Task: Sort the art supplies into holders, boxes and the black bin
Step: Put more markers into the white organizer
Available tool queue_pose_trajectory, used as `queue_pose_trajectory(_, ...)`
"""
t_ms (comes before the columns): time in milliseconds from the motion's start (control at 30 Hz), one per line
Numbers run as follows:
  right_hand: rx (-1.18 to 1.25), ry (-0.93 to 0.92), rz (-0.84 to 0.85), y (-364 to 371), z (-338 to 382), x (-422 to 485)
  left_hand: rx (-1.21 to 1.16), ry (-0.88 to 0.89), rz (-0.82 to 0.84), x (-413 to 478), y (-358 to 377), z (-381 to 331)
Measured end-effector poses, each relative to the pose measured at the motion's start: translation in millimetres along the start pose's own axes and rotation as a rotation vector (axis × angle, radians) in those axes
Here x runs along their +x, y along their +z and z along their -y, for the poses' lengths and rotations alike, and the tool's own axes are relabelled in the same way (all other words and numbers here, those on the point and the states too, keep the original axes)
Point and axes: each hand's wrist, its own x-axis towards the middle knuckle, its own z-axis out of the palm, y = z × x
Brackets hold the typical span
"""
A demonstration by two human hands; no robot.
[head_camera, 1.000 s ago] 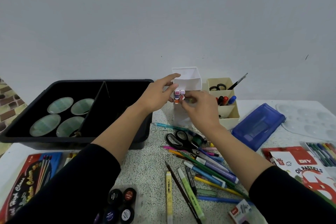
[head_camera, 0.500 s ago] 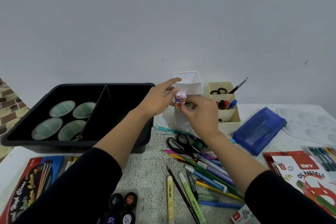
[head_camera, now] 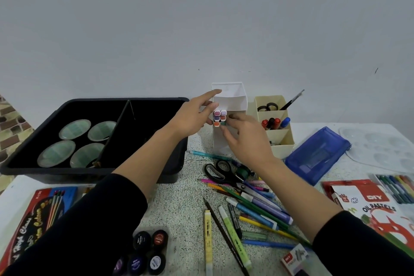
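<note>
Markers [head_camera: 220,118]: six, square-capped, packed two across and three deep in one block, centre frame. White plastic ends with coloured faces (pink, purple, red, orange, green) are turned toward the camera. The long axes run away from the viewer and the barrels are hidden. The block sits at the front opening of the white holder [head_camera: 230,101]; how deep it is seated cannot be told.

Left hand [head_camera: 192,119]: pinches the block's left side, index finger straight and touching the holder's rim.

Right hand [head_camera: 246,139]: fingers curled on the block's right side, gripping it.

White holder: smooth plastic, stepped, back section taller.

Beige holder [head_camera: 282,145]: just right of the white one, tiered compartments holding scissors, a brush and capped markers.

Bin [head_camera: 67,170]: black, rectangular, divided, left of frame; four round green discs [head_camera: 75,129] in its left half.

Case [head_camera: 318,157]: translucent blue, right of centre.

Pens [head_camera: 257,206]: loose heap, lower centre, mostly lying diagonally on the speckled table [head_camera: 179,208], black-handled scissors [head_camera: 220,171] at its upper end.

Paint pots [head_camera: 147,251]: dark, round-lidded, bottom centre.

Pastels box [head_camera: 369,206]: red and white card, lower right.
</note>
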Motion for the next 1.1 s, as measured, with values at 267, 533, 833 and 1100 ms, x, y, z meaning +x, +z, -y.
queue_pose_trajectory(267, 0.255, -0.138, 0.373, -29.8, 6.6, -64.3, -0.030, -0.005, -0.156, -23.9, 7.4, 3.3)
queue_pose_trajectory(533, 0.049, -0.196, 0.831, -40.9, 18.0, -105.3, 0.261, 0.020, 0.027, -115.5, 16.9, -24.3)
queue_pose_trajectory(833, -0.090, -0.177, 0.814, -32.5, 34.2, -123.5, 0.543, -0.207, 0.439, -187.4, 82.5, 7.4)
queue_pose_trajectory(1100, -0.017, -0.025, 0.802, -30.4, 27.2, -130.8, 0.369, -0.285, 0.251, -190.9, 87.7, 20.4)
